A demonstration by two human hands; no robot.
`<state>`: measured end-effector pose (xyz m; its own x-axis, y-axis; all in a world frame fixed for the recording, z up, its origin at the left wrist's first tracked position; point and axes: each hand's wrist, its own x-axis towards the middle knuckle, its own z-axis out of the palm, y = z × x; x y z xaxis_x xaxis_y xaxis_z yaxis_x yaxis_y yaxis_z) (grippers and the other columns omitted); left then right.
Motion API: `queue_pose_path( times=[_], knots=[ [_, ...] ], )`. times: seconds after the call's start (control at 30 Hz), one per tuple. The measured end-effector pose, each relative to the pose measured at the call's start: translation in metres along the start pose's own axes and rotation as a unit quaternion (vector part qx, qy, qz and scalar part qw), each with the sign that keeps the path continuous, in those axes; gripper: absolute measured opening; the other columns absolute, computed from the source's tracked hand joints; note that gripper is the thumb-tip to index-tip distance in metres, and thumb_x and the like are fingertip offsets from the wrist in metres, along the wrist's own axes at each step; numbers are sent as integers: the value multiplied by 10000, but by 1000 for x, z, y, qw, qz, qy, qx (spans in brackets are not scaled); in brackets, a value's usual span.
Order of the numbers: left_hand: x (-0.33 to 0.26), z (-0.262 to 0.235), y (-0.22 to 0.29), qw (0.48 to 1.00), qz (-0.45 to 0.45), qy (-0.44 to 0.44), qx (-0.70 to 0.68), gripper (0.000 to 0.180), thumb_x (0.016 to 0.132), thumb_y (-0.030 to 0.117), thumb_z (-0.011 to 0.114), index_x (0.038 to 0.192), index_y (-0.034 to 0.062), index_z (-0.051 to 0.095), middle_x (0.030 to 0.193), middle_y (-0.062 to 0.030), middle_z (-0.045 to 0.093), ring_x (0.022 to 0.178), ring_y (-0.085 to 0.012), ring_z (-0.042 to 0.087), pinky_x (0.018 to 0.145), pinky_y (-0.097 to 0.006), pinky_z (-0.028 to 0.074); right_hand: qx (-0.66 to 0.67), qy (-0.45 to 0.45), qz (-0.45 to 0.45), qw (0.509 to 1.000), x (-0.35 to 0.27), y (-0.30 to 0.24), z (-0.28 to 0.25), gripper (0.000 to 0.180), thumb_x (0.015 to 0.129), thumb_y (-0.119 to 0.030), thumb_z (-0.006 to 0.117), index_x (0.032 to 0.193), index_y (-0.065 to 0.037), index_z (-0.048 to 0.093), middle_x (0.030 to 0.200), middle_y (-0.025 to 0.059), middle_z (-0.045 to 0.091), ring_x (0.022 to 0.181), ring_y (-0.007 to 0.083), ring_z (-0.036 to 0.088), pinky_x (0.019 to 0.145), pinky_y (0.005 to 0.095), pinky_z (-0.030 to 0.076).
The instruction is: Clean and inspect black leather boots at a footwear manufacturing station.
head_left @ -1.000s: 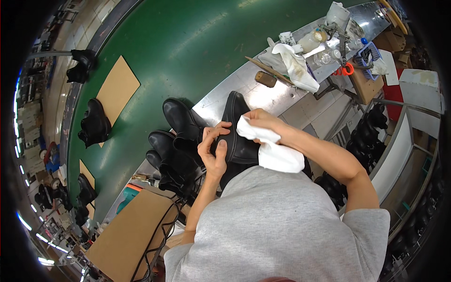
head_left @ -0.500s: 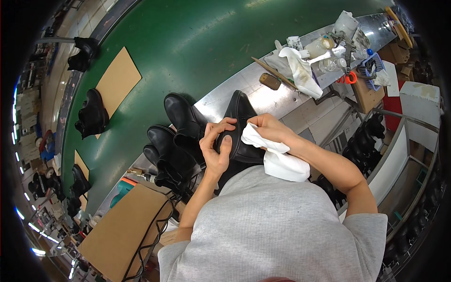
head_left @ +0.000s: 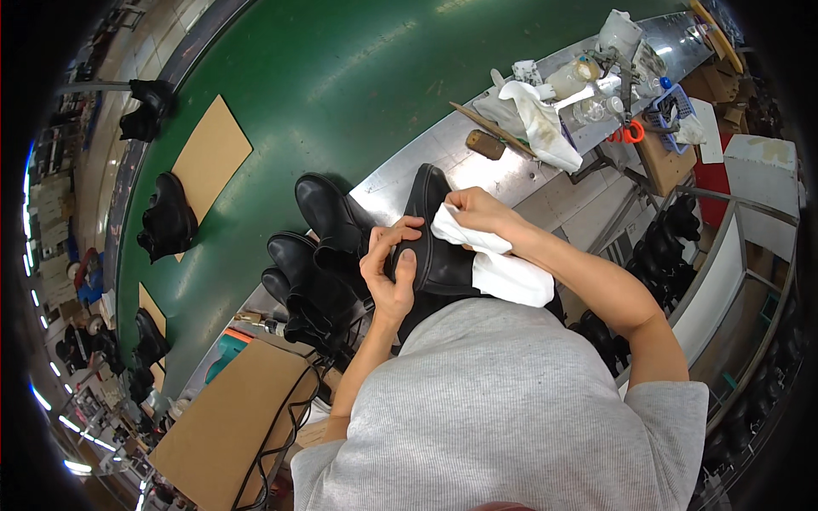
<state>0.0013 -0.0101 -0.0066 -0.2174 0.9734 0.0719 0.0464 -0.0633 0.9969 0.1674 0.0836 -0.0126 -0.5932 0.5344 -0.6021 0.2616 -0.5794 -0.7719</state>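
A black leather boot [head_left: 439,266] lies close against my body, its sole edge turned up toward me and its narrower end pointing away. My left hand [head_left: 392,266] grips the boot's left side, thumb and fingers curled round it. In my right hand [head_left: 484,215] is a bunched white cloth [head_left: 511,277], pressed to the boot's upper right side, with its loose end hanging down toward my shirt. More black boots [head_left: 328,209] stand just left of my left hand, toes up, leaning together.
A green conveyor belt [head_left: 341,94] runs past, carrying boots [head_left: 166,220] beside cardboard sheets [head_left: 213,149]. On the metal ledge [head_left: 409,157] lie a brown block [head_left: 485,145], a stained rag [head_left: 541,128], bottles and red-handled scissors [head_left: 632,131]. A cardboard box [head_left: 230,417] with a black cord sits lower left.
My right hand has moved slightly up and left with the white cloth along the boot. My left hand keeps its hold. Boots on the belt have shifted slightly.
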Motion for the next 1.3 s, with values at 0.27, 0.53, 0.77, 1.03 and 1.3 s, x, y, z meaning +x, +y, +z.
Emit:
queue_pose_path(
  times=[0.27,0.53,0.77,1.03,1.3],
  knots=[
    [-5,-2,-2,1000,-15,4,6,261,753,160,556,870,-71,595,948,-180,607,928,-234,556,826,-307,392,-182,-20,-25,983,-32,-21,23,464,650,58,585,1094,12,460,647,-2,437,600,96,423,538,236,326],
    [-8,-1,-5,1000,-4,8,0,267,755,163,549,867,-76,591,859,-132,569,928,-263,571,823,-334,395,-79,-89,-38,992,-12,4,4,381,698,75,558,1068,1,506,736,-5,498,662,95,466,590,231,391],
    [-11,-1,-5,1000,1,1,6,297,764,200,545,872,-72,592,943,-182,587,919,-250,557,841,-329,384,-20,-126,-7,992,6,14,-8,254,775,53,559,1026,9,559,920,48,613,870,76,557,712,196,432],
    [-17,-1,-3,999,-34,-3,23,391,796,250,491,1022,-60,567,1066,-167,590,956,-203,498,873,-299,358,-203,-56,-82,974,-23,-7,14,354,707,-54,678,1026,-7,532,808,16,461,719,96,454,606,255,398],
    [-29,5,16,915,-399,18,-57,564,912,329,367,1310,-69,357,1300,-164,431,1207,-227,400,1029,-283,266,-269,-3,-135,954,-11,-15,1,268,774,1,453,921,-67,667,860,163,641,827,266,618,780,326,459]
  ],
)
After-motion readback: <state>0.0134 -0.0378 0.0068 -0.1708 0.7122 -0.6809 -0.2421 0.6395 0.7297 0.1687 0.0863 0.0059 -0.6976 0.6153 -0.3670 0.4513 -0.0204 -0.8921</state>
